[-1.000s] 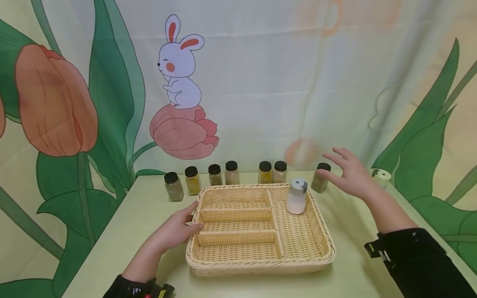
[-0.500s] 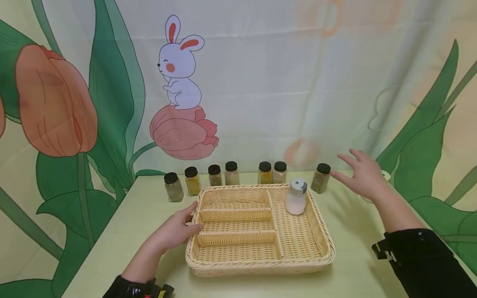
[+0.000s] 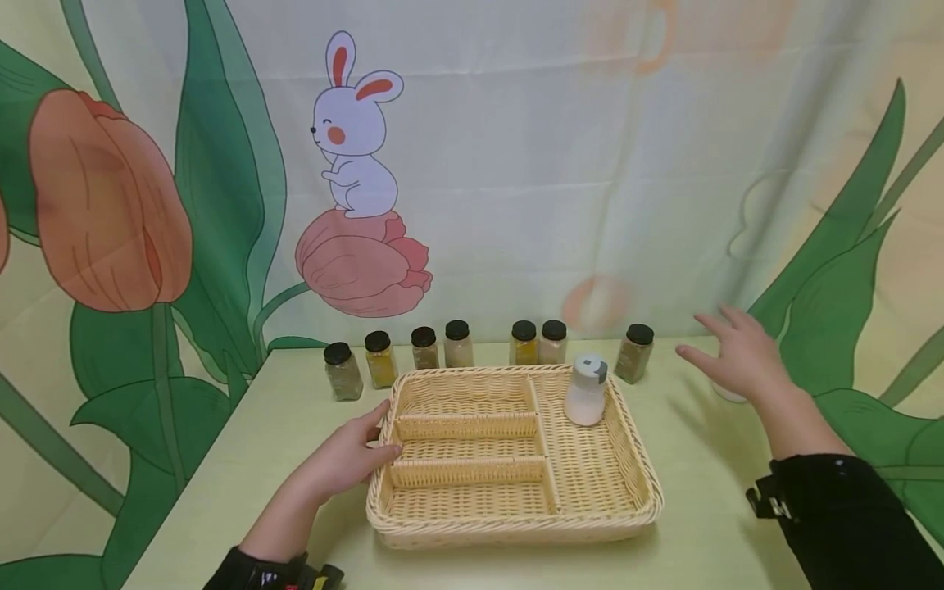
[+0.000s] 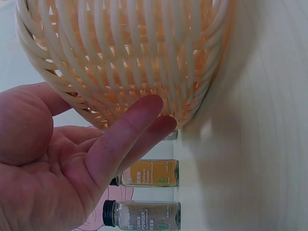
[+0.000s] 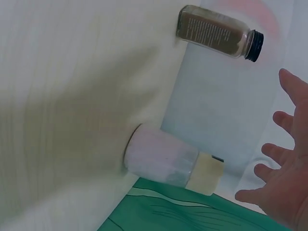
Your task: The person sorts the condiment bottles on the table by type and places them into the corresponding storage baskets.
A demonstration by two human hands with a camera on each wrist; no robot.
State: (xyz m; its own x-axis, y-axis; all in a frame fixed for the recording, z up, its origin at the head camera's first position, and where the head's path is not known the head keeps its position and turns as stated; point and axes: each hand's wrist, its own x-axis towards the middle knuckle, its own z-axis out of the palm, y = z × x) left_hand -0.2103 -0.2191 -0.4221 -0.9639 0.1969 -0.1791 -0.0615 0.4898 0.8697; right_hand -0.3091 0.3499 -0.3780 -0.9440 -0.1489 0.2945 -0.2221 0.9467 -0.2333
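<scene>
- Left hand [image 3: 347,455]: curled round left rim of basket [image 3: 516,531].
- Right hand [image 3: 748,356]: fingers spread wide, holding nothing, well right of basket; hides most of cream-capped shaker [image 5: 166,156] in head view.
- Grey-capped shaker [image 3: 587,393] upright in basket's right compartment.
- Black-capped jars [image 3: 458,344] behind basket; brown jar [image 3: 634,356] off right-rear corner.
- Versus earlier: right hand shifted right, away from brown jar.

L hand [image 3: 350,455] appar. gripping; R hand [image 3: 746,356] up, splayed.

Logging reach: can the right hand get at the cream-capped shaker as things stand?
Probably yes: the right hand is empty, and the right wrist view shows nothing between it and the cream-capped shaker.
</scene>
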